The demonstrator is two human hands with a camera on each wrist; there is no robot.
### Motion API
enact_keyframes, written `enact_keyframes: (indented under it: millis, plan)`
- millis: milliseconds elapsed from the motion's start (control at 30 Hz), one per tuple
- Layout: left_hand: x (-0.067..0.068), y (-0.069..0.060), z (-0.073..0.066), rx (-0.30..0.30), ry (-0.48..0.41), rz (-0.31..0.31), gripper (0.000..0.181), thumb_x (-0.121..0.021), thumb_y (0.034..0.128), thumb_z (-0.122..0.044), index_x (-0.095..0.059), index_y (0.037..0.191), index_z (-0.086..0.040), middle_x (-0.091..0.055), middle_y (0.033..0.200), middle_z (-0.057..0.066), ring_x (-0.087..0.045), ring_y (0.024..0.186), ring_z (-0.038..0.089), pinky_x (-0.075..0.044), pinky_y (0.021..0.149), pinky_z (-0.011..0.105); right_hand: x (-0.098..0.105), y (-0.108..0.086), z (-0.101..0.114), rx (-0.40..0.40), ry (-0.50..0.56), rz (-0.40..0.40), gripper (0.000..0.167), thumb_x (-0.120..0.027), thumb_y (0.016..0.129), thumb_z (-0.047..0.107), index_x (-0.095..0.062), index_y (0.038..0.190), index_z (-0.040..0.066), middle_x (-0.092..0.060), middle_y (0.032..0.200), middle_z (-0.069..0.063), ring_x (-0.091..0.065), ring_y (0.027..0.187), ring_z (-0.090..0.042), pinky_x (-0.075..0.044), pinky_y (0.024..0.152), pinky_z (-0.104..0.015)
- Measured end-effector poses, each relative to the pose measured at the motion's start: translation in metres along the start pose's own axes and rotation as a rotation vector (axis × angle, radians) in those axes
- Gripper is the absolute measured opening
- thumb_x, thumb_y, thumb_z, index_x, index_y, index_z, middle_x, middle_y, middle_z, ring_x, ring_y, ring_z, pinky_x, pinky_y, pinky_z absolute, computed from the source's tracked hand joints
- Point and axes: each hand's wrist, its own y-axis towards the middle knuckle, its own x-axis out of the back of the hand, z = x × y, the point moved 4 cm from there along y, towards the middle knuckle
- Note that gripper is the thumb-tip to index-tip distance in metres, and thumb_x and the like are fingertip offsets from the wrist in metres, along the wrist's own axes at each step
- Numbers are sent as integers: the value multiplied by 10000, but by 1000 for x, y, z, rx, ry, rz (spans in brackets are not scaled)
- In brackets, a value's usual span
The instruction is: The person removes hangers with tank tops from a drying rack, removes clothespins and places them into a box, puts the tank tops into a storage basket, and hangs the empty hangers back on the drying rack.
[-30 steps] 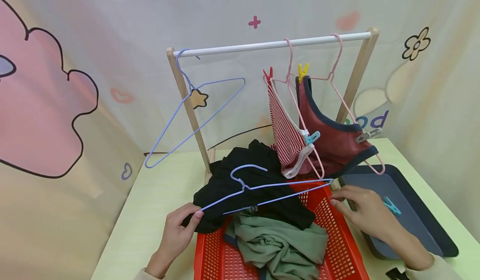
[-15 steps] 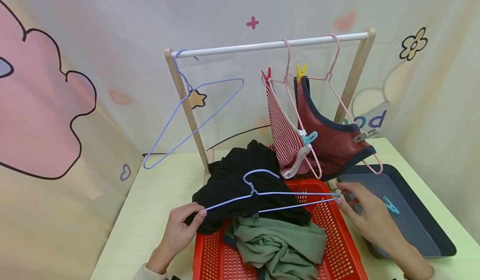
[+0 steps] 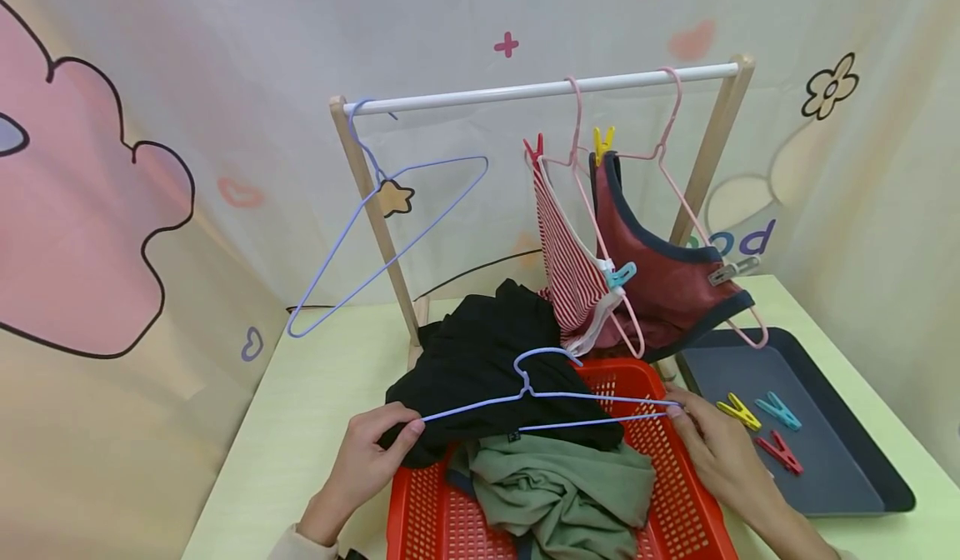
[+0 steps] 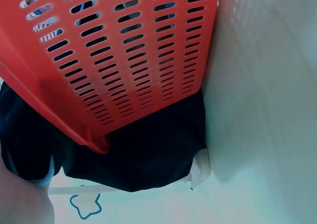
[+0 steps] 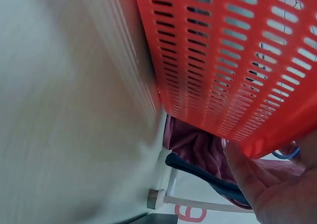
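Observation:
A blue clothes hanger spans the red basket, hook upward. My left hand pinches its left end against a black garment; the left part of its lower bar is hidden by that cloth. At the other end, my right hand grips the hanger's right corner beside the basket rim. The black garment drapes over the basket's back left. In front of it a crumpled green garment lies inside the red basket. The right wrist view shows the thumb near the basket's edge.
Behind stands a rack with a white rail. An unladen blue hanger hangs left; a striped garment and a maroon garment are clipped to pink hangers. The dark tray at right holds several clothespins.
The held hanger has shifted right and its right end has dropped a little. My right hand, beside that end earlier, now grips it. The left hand has moved slightly right.

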Motion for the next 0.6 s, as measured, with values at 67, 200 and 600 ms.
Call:
enact_keyframes:
  millis: [67, 200, 600]
  plan:
    - [1, -1, 0, 15, 14, -5, 117, -684, 897, -48, -707, 931, -158, -699, 840, -49, -603, 728, 58, -547, 693, 242, -1, 0, -1, -15, -17, -10, 295, -490, 1035, 257, -615, 1240, 84, -705, 1020, -82, -643, 844, -196, -569, 731, -366]
    - [5, -4, 0, 31, 42, -10, 135, -714, 880, -75, -694, 957, -185, -698, 872, -60, -619, 767, 59, -555, 733, 248, -1, -1, -2, -38, -54, -5, 259, -490, 1033, 289, -638, 1184, 140, -664, 870, 19, -529, 724, -91, -441, 625, -240]
    - [14, -8, 5, 109, 95, -8, 163, -736, 868, -92, -685, 977, -202, -711, 922, -98, -635, 809, 59, -564, 789, 262, 2, 0, 1, 145, -210, -141, 138, -666, 919, 100, -702, 1051, 122, -643, 935, 35, -600, 812, -129, -567, 738, -430]
